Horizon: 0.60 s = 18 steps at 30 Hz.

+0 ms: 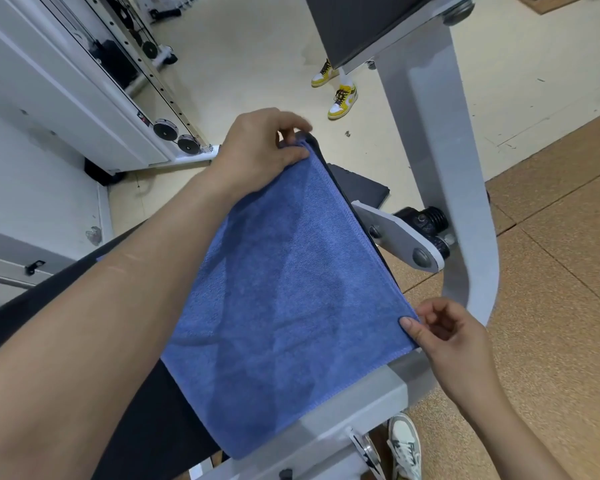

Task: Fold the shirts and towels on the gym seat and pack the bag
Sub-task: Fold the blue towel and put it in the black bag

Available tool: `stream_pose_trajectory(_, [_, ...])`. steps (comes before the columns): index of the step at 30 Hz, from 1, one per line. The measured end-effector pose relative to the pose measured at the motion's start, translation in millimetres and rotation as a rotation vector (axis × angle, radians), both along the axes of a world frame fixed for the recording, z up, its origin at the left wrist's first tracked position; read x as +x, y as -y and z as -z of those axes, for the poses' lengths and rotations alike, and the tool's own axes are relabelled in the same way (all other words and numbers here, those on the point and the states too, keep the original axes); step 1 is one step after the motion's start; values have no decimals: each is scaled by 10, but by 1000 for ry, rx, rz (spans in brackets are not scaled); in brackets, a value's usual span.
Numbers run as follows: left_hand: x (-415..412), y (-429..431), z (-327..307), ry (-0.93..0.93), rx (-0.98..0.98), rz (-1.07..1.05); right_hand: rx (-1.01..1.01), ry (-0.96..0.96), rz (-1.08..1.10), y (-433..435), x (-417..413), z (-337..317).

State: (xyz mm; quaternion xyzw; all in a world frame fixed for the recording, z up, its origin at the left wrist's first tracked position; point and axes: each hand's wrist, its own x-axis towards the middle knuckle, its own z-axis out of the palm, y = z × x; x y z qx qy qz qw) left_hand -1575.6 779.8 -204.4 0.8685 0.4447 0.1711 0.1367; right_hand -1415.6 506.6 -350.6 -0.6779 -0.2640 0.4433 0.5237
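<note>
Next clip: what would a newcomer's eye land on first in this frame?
A blue towel spread out flat fills the centre of the view. The left hand pinches its far corner and the right hand pinches its near right corner. Beyond them, on the pale floor at the top, stands someone's pair of yellow sneakers.

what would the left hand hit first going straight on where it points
Probably nothing near: the left hand points past the towel corner it grips, out over bare floor toward the yellow sneakers, which look lower and farther off.
</note>
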Motion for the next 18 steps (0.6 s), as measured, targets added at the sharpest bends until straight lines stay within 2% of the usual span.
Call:
stream_pose_trajectory(3, [-5,41,-4,-9,50,-14,-63,-212,-17,-8,32,-100])
stream_pose_trajectory(7, [-104,243,-55,154,37,-126,-139,-384,-48,-39,139,-257])
stream_pose_trajectory(10, [-287,460,-170,297,-7,-230,-68,-474,-71,-45,201,-398])
stream_pose_trajectory(13, [-564,722,-373,337,23,-299,47,-525,-89,-64,209,-557])
stream_pose_trajectory(15, [-818,926,-519,363,59,-339,110,-490,-103,-104,175,-720])
stream_pose_trajectory(16, [-963,1039,-586,370,87,-363,125,-415,-128,-128,150,-819])
stream_pose_trajectory(18, [-1277,1288,-700,405,126,-437,158,-129,-196,-187,75,-1036])
